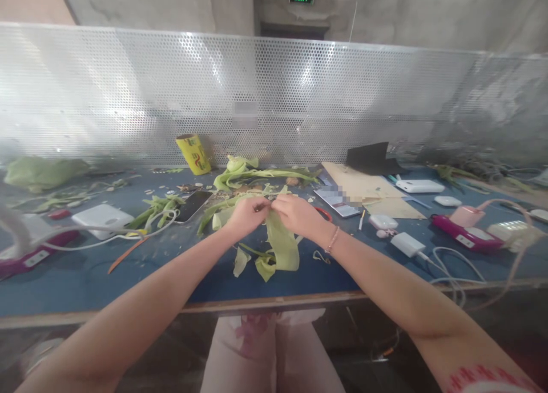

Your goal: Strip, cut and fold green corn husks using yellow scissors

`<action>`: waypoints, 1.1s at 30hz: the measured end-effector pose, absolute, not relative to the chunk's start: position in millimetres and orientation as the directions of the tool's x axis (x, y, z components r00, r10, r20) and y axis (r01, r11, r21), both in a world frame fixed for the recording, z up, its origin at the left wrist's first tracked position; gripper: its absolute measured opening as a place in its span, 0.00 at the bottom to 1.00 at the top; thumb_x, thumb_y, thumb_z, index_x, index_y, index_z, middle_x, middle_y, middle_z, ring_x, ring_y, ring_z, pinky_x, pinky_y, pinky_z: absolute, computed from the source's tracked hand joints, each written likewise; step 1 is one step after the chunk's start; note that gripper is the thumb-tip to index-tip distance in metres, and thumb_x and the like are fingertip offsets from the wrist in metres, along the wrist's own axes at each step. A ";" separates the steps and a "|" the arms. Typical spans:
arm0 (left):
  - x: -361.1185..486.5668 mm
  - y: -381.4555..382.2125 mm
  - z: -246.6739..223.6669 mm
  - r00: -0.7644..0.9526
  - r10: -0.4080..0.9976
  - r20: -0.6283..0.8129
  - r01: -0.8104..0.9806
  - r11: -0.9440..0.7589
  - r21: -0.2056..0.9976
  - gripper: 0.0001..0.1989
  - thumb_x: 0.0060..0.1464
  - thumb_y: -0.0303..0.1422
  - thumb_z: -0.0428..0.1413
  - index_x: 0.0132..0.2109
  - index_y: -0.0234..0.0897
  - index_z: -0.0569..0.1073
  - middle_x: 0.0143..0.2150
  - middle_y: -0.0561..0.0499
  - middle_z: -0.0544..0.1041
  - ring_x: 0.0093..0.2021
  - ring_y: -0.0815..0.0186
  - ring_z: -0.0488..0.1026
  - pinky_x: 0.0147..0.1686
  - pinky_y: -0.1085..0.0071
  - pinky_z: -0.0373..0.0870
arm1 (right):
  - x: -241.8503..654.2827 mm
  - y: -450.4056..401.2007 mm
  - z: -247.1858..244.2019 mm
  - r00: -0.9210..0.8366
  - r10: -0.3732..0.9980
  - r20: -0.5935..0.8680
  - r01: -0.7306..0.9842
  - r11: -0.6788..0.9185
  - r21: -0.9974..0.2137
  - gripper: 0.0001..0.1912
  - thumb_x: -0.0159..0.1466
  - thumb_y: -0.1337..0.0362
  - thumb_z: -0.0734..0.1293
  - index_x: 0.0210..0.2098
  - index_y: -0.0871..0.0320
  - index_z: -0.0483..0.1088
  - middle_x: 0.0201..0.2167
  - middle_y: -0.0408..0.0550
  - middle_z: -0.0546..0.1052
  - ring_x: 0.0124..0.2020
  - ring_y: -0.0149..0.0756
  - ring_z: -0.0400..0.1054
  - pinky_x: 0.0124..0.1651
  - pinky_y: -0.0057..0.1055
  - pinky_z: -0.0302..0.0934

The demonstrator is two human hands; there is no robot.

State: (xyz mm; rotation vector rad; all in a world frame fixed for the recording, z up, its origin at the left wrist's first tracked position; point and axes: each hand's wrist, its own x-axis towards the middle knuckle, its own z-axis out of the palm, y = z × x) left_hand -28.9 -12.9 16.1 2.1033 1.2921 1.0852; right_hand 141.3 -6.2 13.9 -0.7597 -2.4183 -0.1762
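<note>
Leaf [285,247], centre: top end hidden by right hand [293,213]. Power strip [40,255], left: cut off by frame edge. Card [336,203], right of centre: print pixelated.

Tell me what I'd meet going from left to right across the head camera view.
White box-shaped device, yellow tube, left hand, right hand, small white case, purple power strip at right.

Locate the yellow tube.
In the head view, the yellow tube is left of centre at the table's back, by the perforated metal panel.
</note>
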 end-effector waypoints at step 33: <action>-20.3 -6.5 0.2 0.102 0.964 0.247 0.136 -0.260 0.956 0.19 0.44 0.47 0.57 0.22 0.36 0.66 0.15 0.56 0.61 0.17 0.73 0.58 0.18 0.74 0.54 | 139.8 -9.5 17.4 -0.522 0.526 0.671 0.517 0.821 -0.242 0.10 0.64 0.67 0.59 0.27 0.58 0.64 0.28 0.46 0.67 0.33 0.33 0.62 0.39 0.30 0.57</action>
